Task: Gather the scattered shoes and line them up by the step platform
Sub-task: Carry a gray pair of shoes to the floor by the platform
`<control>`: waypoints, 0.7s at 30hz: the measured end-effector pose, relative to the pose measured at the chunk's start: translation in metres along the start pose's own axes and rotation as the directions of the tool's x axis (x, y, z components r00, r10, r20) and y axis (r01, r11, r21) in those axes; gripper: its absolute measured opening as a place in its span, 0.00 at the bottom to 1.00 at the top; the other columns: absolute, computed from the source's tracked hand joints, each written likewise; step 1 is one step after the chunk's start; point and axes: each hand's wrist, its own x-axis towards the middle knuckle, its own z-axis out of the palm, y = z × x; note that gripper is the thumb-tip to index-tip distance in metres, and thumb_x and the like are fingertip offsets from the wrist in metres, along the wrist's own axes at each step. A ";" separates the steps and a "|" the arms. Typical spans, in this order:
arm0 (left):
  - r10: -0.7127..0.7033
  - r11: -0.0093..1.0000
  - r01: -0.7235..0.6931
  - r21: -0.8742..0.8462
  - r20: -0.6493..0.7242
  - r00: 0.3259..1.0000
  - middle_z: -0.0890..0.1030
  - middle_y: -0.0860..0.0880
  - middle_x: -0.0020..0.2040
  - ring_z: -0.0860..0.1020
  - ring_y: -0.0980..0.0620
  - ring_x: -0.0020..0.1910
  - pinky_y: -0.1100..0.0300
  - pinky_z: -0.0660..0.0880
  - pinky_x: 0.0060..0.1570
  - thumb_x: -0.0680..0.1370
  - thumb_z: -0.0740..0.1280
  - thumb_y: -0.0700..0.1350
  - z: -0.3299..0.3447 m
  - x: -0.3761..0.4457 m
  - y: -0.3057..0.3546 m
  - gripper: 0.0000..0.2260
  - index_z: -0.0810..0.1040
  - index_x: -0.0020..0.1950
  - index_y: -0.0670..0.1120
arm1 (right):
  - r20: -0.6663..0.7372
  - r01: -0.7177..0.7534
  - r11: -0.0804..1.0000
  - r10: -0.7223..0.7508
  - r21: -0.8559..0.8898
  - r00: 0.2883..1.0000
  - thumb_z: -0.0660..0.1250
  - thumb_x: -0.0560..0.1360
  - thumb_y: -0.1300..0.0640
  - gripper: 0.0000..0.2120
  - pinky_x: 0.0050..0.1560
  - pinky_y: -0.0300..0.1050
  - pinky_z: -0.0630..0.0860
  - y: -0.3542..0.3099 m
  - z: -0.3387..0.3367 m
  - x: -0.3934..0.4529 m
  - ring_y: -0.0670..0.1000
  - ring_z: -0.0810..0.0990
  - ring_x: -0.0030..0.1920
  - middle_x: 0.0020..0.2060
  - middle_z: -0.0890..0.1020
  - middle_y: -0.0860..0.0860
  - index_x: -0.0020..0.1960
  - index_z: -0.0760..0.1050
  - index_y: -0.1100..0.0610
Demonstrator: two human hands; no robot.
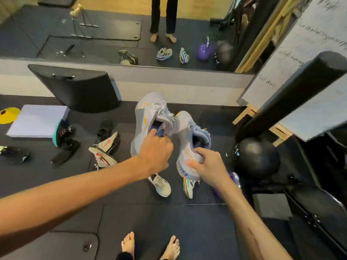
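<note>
My left hand (155, 153) grips the collar of a grey sneaker with orange trim (146, 117), lifted above the floor. My right hand (204, 167) grips the heel of its matching grey sneaker (185, 132) beside it. Below them on the dark mat lie a white sneaker (161, 185) and a teal-and-yellow sneaker (188, 186). To the left lie two white-and-red sneakers (107, 149), black shoes (65, 151) and a black sandal (105, 129). The pale step platform (35, 121) sits at the left, with a teal-soled shoe (60, 132) leaning on its corner.
A black padded board (78, 89) leans on the low wall under a mirror. A black medicine ball (256, 156) and gym frame stand at the right, with a whiteboard (309, 59) behind. A yellow cone (8, 114) lies far left. My bare feet (150, 244) stand on the mat.
</note>
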 end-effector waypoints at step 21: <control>0.495 0.834 -0.549 -0.063 -0.354 0.793 0.78 0.43 0.57 0.76 0.43 0.58 0.52 0.70 0.63 0.74 0.62 0.47 -0.180 0.032 0.011 0.15 0.72 0.59 0.43 | -0.471 -0.239 0.968 0.179 -0.070 0.863 0.73 0.71 0.53 0.10 0.39 0.36 0.69 -0.121 -0.149 -0.137 0.50 0.77 0.42 0.41 0.80 0.48 0.50 0.81 0.57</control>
